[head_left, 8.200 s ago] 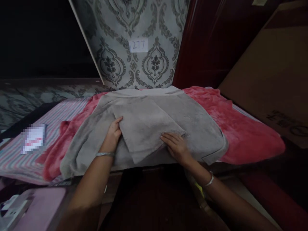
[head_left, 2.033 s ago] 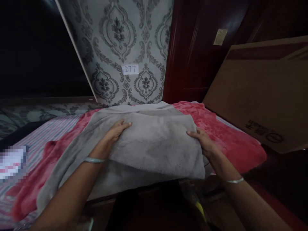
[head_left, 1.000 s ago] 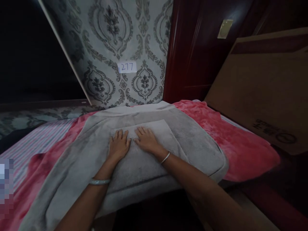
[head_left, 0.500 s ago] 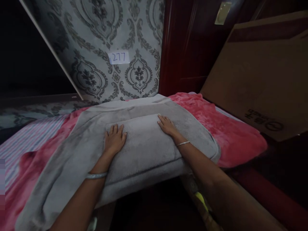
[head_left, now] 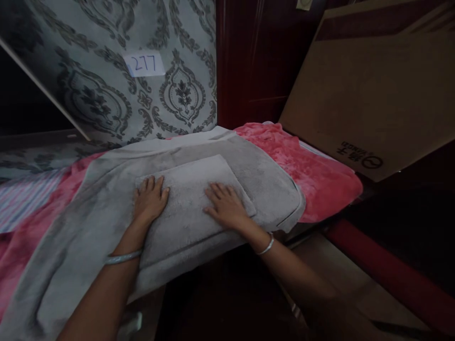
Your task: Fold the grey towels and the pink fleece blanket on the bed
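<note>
A grey plush towel (head_left: pixel 188 199) lies folded into a small rectangle on top of a larger grey cloth (head_left: pixel 81 237). My left hand (head_left: pixel 149 201) rests flat on the folded towel's left edge, fingers stretched out. Flat on its right part lies my right hand (head_left: pixel 225 206), fingers spread. Each wrist wears a silver bangle. Neither hand holds anything.
A pink fleece blanket (head_left: pixel 305 166) lies under the grey cloth and sticks out to the right. A striped sheet (head_left: pixel 21 203) shows at left. A large cardboard box (head_left: pixel 377 90) leans at right. Patterned wallpaper carries a paper label reading 277 (head_left: pixel 144 64). A dark red door (head_left: pixel 256 57) stands behind.
My right hand slid from the folded towel's far right corner back toward its near right part. The left hand stayed flat on the left edge. The view swung to the right.
</note>
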`<act>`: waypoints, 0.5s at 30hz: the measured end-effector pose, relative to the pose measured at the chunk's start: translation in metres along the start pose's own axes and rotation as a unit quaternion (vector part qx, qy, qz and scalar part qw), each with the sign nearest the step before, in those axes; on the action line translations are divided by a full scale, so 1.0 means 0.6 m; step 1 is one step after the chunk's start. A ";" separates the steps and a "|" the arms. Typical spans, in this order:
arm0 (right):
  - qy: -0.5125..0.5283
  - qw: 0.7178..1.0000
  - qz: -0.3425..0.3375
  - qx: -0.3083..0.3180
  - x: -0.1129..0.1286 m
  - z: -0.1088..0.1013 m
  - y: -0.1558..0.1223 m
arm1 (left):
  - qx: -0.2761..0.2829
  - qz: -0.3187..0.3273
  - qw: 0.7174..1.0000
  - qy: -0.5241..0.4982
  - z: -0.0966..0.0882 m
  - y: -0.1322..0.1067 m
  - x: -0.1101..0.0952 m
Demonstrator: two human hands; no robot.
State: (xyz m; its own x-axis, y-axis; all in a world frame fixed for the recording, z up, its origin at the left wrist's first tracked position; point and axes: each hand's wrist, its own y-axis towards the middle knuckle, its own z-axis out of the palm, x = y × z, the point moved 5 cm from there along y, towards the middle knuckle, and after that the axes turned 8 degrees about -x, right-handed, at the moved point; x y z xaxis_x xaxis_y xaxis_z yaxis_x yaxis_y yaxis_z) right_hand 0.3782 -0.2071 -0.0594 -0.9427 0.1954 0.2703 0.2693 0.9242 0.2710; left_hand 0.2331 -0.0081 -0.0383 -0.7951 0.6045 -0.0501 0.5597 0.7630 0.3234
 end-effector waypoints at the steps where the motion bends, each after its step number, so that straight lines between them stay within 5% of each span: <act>1: -0.008 1.000 0.024 -0.005 -0.029 -0.007 -0.009 | 0.003 0.000 1.000 0.000 0.001 0.001 0.000; 6: -0.022 0.993 0.112 -0.020 -0.128 -0.024 -0.055 | -0.001 0.000 1.000 -0.009 0.004 0.004 0.000; 11: -0.023 0.992 0.119 -0.040 -0.153 -0.017 -0.074 | -0.008 -0.007 1.000 -0.013 -0.002 -0.003 -0.004; 15: -0.023 0.990 0.133 -0.029 -0.157 -0.025 -0.046 | -0.010 -0.002 1.000 -0.018 -0.011 -0.014 -0.007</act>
State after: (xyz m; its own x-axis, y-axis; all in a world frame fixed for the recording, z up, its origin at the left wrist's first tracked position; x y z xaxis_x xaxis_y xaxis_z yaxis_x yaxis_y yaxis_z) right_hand 0.4628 -0.2560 -0.0783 -0.8441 0.4457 0.2982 0.5196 0.8173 0.2491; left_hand 0.2298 -0.0185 -0.0344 -0.7889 0.6087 -0.0846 0.5508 0.7613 0.3421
